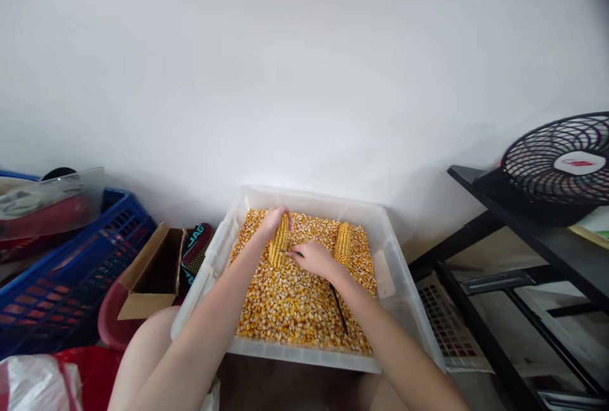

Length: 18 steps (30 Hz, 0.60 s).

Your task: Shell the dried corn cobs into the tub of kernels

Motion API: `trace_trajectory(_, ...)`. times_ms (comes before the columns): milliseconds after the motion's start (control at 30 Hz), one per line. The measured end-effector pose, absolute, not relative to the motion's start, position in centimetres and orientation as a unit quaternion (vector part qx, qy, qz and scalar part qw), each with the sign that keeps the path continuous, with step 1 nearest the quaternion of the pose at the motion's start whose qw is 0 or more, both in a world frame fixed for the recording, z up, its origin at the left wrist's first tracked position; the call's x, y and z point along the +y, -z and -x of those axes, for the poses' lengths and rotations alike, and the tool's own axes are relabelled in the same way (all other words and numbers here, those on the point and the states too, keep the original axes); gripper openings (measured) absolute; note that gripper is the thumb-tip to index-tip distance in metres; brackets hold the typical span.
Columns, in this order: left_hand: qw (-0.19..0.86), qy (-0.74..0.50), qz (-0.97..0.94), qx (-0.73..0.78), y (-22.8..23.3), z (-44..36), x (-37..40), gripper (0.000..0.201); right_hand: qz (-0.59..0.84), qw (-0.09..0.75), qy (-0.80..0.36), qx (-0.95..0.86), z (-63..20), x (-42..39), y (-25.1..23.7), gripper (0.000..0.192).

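Observation:
My left hand (pixel 275 219) is wrapped round the upper end of a yellow corn cob (pixel 278 247), which points toward me over loose kernels (pixel 295 309). Closed in a pinch, my right hand (pixel 311 257) holds a thin dark tool (pixel 299 254) whose tip touches the cob's lower part. A black rod (pixel 340 313) shows beside my right forearm; whether it belongs to the same tool I cannot tell. Another corn cob (pixel 342 243) lies on the kernels to the right, partly behind my right wrist. A translucent plastic bin (pixel 394 252) contains all of this.
A pale wall (pixel 304 81) rises behind the bin. On the left are a blue crate (pixel 90 265), an open cardboard box (pixel 157 271) and a reddish basin (pixel 111 316). A black fan (pixel 561 163) stands on a dark rack (pixel 476 186) at right.

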State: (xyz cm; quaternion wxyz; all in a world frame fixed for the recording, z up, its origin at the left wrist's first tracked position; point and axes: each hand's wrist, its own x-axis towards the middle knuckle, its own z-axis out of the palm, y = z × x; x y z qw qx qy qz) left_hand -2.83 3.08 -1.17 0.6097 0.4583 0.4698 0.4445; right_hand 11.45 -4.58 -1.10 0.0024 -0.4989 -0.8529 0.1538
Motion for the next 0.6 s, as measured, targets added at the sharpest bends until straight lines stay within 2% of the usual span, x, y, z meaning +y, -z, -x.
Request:
trace_trajectory(100, 0.573, -0.444, -0.511, 0.463, 0.6, 2.5, 2.5, 0.025, 0.488, -0.022, -0.157, -0.858, -11.3, -4.7, 1.0, 0.037)
trace_trajectory(267, 0.518, -0.426, -0.598, 0.438, -0.4, 1.7, 1.7, 0.027, 0.48, 0.003, -0.143, -0.866, -11.6, -4.7, 0.5, 0.038)
trace_trajectory(367, 0.5, -0.431, -0.611, 0.436, -0.8, 1.5, 1.5, 0.027, 0.472, -0.009, -0.155, -0.868, -11.8, -4.7, 0.2, 0.035)
trace_trajectory(467, 0.486, -0.442, -0.618, 0.43, -1.1, 1.5, 1.6, 0.029, 0.482, -0.003, -0.149, -0.864, -11.8, -4.8, 0.0, 0.04)
trace_trajectory(600, 0.504, -0.468, -0.585, 0.43, -0.6, 1.9, 2.1, 0.026, 0.497, -0.004, -0.135, -0.857, -11.7, -4.9, 0.1, 0.04)
